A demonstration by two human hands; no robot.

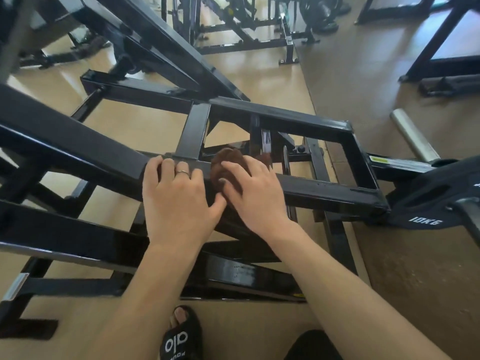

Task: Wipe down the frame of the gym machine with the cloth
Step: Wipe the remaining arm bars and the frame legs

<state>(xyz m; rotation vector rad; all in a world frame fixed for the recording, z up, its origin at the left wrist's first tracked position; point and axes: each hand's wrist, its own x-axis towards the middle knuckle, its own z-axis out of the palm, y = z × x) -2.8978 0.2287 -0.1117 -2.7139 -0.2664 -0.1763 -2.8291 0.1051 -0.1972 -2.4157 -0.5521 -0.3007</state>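
We have both hands on the black frame [324, 189] of the gym machine, on the bar running left to right in front of us. Our right hand [255, 189] presses the brown cloth [228, 162] flat onto the top of that bar, fingers spread and fairly straight over it, not curled round it. Our left hand [176, 196] rests just beside it, fingers laid over the bar's far edge, bracing us; it holds nothing. To wipe well from here, we judge it best to keep the palm's weight on the cloth and draw it rightward along the bar toward the corner by the weight plate [431, 203]. The sides and underside likely need their own passes, with the cloth refolded once soiled.
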